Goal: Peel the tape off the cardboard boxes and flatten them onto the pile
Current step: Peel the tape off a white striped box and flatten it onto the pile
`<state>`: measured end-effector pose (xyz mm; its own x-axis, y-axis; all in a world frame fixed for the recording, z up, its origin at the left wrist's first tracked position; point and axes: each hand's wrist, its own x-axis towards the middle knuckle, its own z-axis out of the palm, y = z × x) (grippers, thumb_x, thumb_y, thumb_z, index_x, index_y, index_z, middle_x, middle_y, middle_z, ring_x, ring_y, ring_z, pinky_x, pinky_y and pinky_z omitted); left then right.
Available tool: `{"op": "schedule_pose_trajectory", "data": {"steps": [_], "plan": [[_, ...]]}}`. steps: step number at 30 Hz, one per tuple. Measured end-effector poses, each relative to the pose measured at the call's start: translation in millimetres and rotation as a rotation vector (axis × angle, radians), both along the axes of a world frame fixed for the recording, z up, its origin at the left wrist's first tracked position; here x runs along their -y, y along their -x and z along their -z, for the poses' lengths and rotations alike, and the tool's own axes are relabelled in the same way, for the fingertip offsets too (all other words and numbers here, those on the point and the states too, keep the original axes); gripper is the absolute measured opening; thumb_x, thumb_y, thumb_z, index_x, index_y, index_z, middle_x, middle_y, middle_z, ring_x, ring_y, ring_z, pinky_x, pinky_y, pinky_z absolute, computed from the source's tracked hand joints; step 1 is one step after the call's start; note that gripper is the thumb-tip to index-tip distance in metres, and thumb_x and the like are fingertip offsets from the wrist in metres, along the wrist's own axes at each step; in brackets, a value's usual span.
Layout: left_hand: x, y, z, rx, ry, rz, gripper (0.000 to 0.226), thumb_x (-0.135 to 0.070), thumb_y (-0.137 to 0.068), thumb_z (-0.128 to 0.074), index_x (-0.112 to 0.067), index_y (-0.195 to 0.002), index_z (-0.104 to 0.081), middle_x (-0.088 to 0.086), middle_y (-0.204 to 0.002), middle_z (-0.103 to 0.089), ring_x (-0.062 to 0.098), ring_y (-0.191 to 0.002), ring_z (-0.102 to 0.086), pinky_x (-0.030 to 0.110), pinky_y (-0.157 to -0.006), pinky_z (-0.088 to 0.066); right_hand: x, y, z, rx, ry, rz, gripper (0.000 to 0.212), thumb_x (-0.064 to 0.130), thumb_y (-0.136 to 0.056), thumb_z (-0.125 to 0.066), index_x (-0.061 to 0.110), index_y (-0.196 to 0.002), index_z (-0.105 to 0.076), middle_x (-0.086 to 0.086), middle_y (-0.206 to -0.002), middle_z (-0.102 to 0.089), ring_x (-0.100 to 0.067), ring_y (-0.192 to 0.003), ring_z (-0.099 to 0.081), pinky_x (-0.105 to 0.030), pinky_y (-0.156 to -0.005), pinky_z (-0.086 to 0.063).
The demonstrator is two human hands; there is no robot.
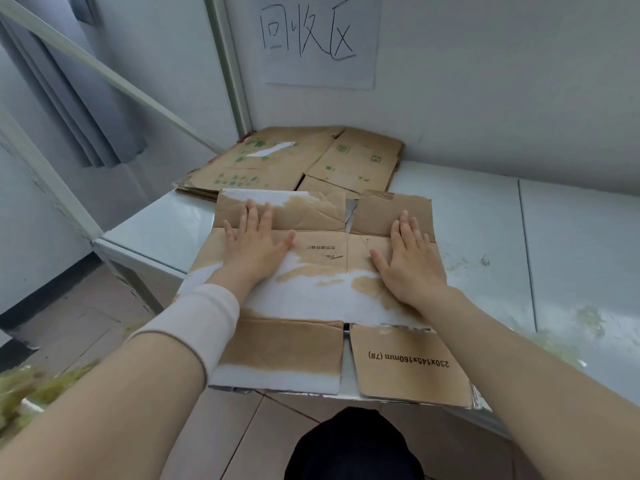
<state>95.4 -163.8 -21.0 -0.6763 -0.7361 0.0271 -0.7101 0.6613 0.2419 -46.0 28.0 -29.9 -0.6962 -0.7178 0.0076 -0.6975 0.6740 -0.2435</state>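
A flattened brown cardboard box (322, 299) with torn white patches lies on the white table, its near flaps hanging over the front edge. My left hand (258, 242) presses flat on its upper left part, fingers straight and spread. On the upper right part my right hand (407, 261) lies pressed flat, palm down. Behind the box, in the corner, sits the pile of flattened cardboard (294, 161) with green print. No loose tape shows.
The white table (554, 244) extends to the right, with scuffs and greenish marks. A paper sign (320, 39) hangs on the wall above the pile. Grey curtain (69, 98) and a slanted white rail are at the left. Tiled floor lies below.
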Motion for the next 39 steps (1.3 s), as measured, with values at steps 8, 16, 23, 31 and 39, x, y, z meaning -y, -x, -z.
{"op": "schedule_pose_trajectory", "data": {"steps": [8, 16, 23, 31, 39], "plan": [[5, 3, 26, 0.03, -0.016, -0.036, 0.073, -0.055, -0.095, -0.024, -0.021, -0.15, 0.009, 0.005, -0.156, 0.023, 0.018, -0.145, 0.018, 0.045, -0.117, 0.01, -1, -7, 10, 0.038, -0.034, 0.001, 0.068, 0.047, -0.096, -0.017, 0.009, -0.147, 0.008, -0.005, -0.155, 0.021, -0.015, -0.143, 0.017, -0.032, -0.116, 0.009], [4, 2, 30, -0.042, 0.0, -0.061, 0.069, -0.052, -0.095, -0.025, -0.022, -0.15, 0.004, 0.004, -0.157, 0.018, 0.017, -0.146, 0.015, 0.043, -0.118, 0.006, -44, -58, 22, 0.033, -0.01, -0.017, 0.068, 0.048, -0.095, -0.016, 0.012, -0.148, 0.006, -0.001, -0.155, 0.018, -0.011, -0.142, 0.018, -0.028, -0.116, 0.012], [-51, -48, 30, -0.051, -0.038, -0.187, 0.062, -0.05, -0.097, -0.022, -0.018, -0.15, -0.014, 0.006, -0.159, 0.0, 0.017, -0.147, 0.005, 0.044, -0.117, 0.006, -43, -60, 19, 0.037, -0.013, -0.017, 0.067, 0.047, -0.095, -0.016, 0.011, -0.148, 0.005, -0.001, -0.156, 0.015, -0.011, -0.143, 0.016, -0.029, -0.115, 0.011], [-145, -108, 39, -1.092, -0.614, -1.022, 0.114, -0.034, -0.073, -0.077, -0.012, -0.148, 0.006, 0.015, -0.156, -0.002, 0.028, -0.143, -0.014, 0.046, -0.114, -0.016, -45, -63, 13, 0.051, -0.025, -0.028, 0.066, 0.046, -0.096, -0.017, 0.01, -0.148, 0.001, -0.004, -0.157, 0.012, -0.014, -0.143, 0.013, -0.032, -0.117, 0.007], [-153, -99, -8, -1.529, -1.145, -0.923, 0.017, -0.021, -0.088, -0.064, -0.012, -0.098, -0.055, 0.004, -0.094, -0.063, 0.02, -0.081, -0.061, 0.029, -0.062, -0.054, -55, -57, -17, 0.286, 0.105, -0.061, 0.071, 0.047, -0.095, -0.032, 0.011, -0.148, -0.002, -0.004, -0.157, 0.008, -0.018, -0.144, 0.012, -0.034, -0.116, 0.001]]}}
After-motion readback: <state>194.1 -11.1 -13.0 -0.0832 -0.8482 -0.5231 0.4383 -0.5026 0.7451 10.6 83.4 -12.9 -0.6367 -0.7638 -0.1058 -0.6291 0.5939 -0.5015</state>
